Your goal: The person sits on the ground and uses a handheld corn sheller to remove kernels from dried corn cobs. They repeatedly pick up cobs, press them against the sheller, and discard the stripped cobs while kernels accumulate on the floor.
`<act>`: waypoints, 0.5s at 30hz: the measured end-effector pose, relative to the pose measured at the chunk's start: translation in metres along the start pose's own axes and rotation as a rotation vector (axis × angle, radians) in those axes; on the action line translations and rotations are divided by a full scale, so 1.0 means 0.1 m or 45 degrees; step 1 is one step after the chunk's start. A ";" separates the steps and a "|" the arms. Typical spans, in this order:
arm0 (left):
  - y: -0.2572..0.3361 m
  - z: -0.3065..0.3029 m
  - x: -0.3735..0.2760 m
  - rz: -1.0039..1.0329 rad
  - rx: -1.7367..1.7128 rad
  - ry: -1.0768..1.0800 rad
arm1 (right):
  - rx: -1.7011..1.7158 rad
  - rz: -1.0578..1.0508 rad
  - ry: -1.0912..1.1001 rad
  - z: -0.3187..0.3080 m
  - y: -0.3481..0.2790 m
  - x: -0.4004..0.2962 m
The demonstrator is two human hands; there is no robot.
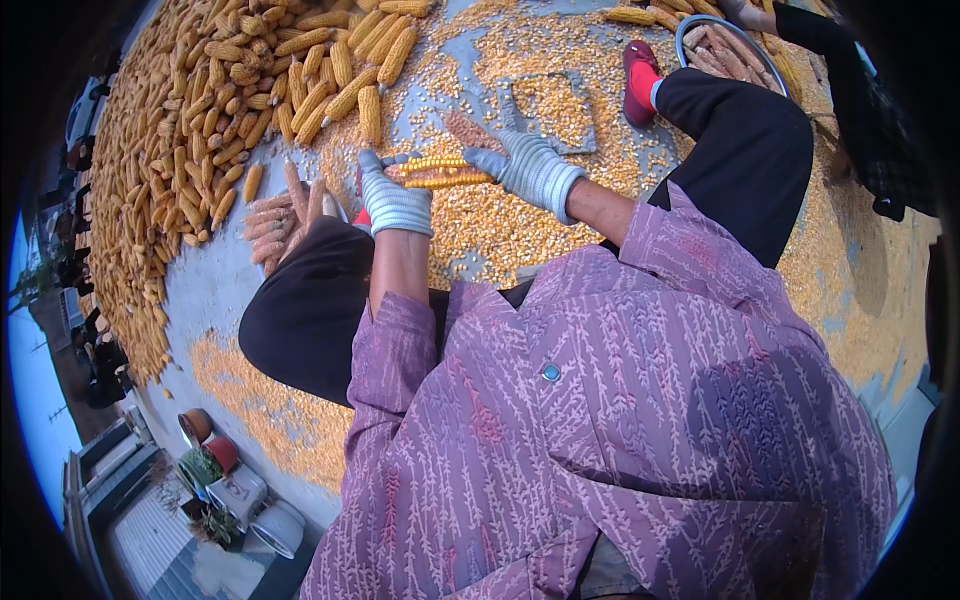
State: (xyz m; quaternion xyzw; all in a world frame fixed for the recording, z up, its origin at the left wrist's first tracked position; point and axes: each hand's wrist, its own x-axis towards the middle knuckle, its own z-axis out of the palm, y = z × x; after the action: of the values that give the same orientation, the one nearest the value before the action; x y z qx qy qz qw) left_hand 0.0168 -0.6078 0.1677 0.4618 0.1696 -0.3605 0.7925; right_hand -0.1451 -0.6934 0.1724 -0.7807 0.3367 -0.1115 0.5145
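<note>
My left hand (396,198), in a pale knitted glove with grey fingers, grips one end of a partly shelled corn ear (450,178). Rows of yellow kernels remain along it, with bare cob between them. My right hand (538,174), gloved alike, has its thumb at the ear's other end. A bare reddish corn cob (470,130) runs into this right hand, which seems closed around it; the fingers beneath are hidden. Below both hands lies a thick spread of loose corn kernels (502,229).
Unshelled corn ears (217,112) form a large heap at the left. Bare cobs (270,225) fill a container by my left knee. Around a small stool-like frame (589,142) lie kernels. Another person's arm (817,34) reaches over a metal basin (682,37) of cobs. Flowerpots (221,454) stand lower left.
</note>
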 end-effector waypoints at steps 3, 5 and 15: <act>-0.01 -0.01 0.05 0.133 0.065 -0.410 | 0.720 0.560 -0.371 -0.09 0.03 0.05; -0.10 0.05 0.09 0.059 0.060 -0.291 | 0.916 0.555 -0.308 -0.03 0.33 0.10; -0.07 -0.11 0.15 -0.119 0.081 -0.086 | -0.357 -0.265 0.040 0.10 0.01 -0.08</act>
State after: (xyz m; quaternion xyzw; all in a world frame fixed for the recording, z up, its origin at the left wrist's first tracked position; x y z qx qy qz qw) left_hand 0.0228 -0.6071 0.1485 0.4660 0.1526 -0.4176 0.7650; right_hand -0.1461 -0.6811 0.1688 -0.8737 0.2743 -0.1282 0.3808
